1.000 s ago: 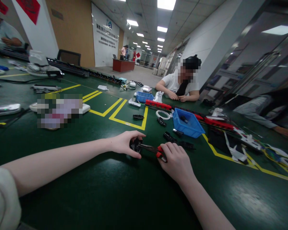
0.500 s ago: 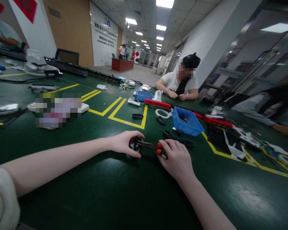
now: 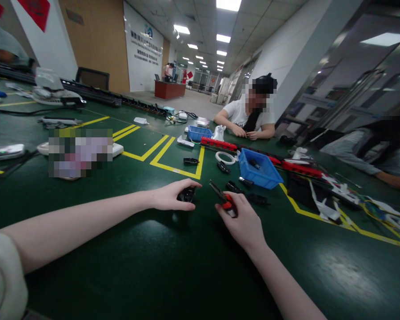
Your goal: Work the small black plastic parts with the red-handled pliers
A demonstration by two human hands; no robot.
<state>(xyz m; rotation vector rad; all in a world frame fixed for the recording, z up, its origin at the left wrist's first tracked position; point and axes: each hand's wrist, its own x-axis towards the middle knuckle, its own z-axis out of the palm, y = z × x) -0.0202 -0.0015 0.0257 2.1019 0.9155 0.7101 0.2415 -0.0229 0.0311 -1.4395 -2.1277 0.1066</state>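
My left hand (image 3: 169, 195) grips a small black plastic part (image 3: 186, 194) between thumb and fingers, just above the green table (image 3: 146, 266). Its exact kind I cannot make out. In my right hand (image 3: 243, 218) is a pair of red-handled pliers (image 3: 227, 203), the dark jaws pointing up and to the left. A gap separates the jaws from the black part. Beyond the right hand lie more black plastic pieces (image 3: 258, 199), and another black piece (image 3: 190, 161) rests inside a yellow tape outline.
A blue bin (image 3: 260, 171) with a black piece inside stands beyond my right hand, beside a white ring-shaped coil (image 3: 226, 158). Behind it runs a long red strip (image 3: 220, 145). A phone (image 3: 76, 162) lies to the left. A person (image 3: 250, 111) sits across the table.
The pliers have come away from the black part and swung so their jaws point more upward. The left hand has stayed nearly in place, still holding the part.
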